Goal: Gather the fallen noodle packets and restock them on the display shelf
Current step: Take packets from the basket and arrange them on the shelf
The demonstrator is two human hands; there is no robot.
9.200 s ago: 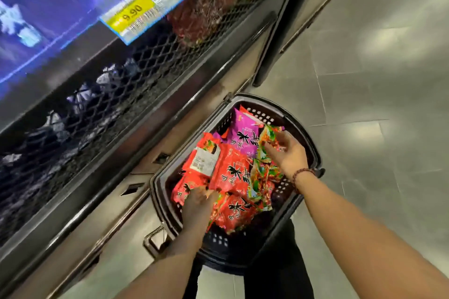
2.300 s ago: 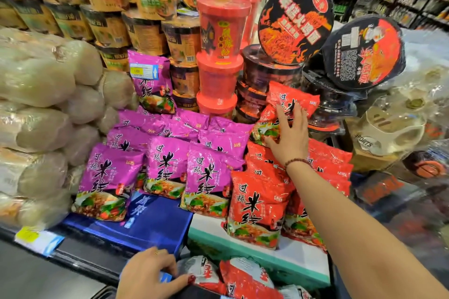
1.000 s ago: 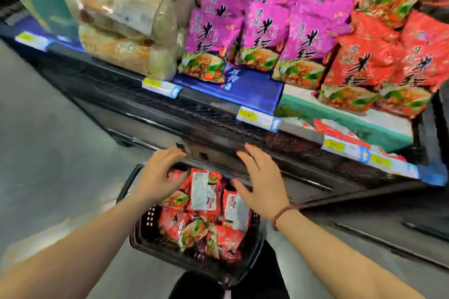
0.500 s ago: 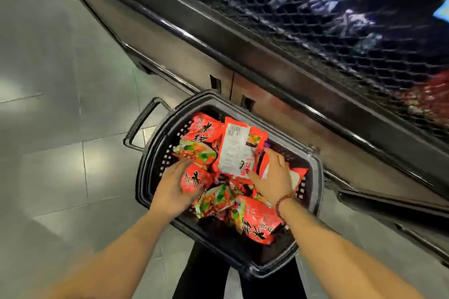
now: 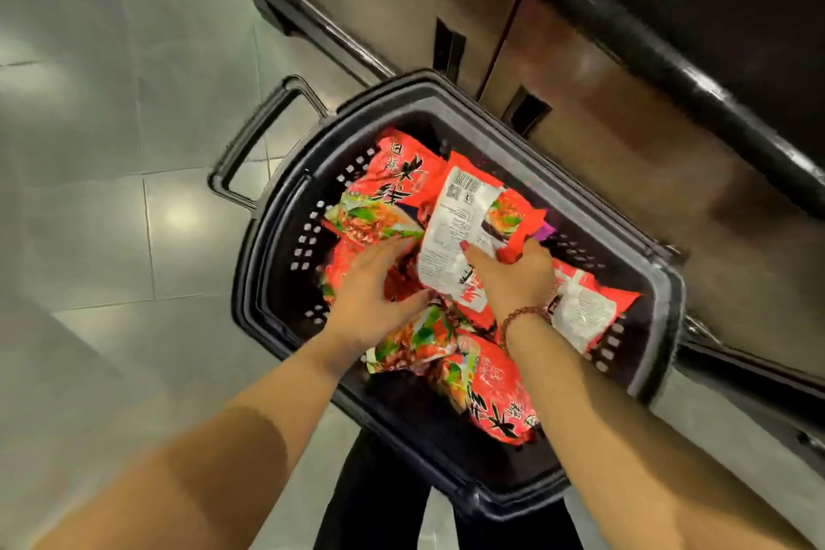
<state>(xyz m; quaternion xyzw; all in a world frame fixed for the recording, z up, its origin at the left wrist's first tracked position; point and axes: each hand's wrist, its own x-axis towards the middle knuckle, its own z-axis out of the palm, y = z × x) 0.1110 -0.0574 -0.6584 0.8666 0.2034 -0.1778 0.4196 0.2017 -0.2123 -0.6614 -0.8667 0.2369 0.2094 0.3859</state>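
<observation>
A black plastic basket (image 5: 451, 100) stands on the floor below me, holding several red noodle packets (image 5: 404, 174). My right hand (image 5: 513, 277) grips one packet (image 5: 460, 232) that lies with its white label side up, thumb over the label. My left hand (image 5: 372, 295) is pressed down on a red packet (image 5: 346, 266) at the basket's left side, fingers curled around its edge. More red packets lie under and in front of my wrists, one (image 5: 495, 397) at the basket's near end. A trace of purple wrapper (image 5: 547, 231) shows beside my right hand.
The brown and black base of the display stand (image 5: 602, 112) runs diagonally along the basket's far side. Grey tiled floor (image 5: 111, 147) spreads to the left. The basket's handle (image 5: 254, 138) sticks out on the left. My dark trousers show beneath the basket.
A second ago my hands hovered over the basket with the shelf in view. My head has since tilted down, and both hands have dropped into the basket and closed on packets.
</observation>
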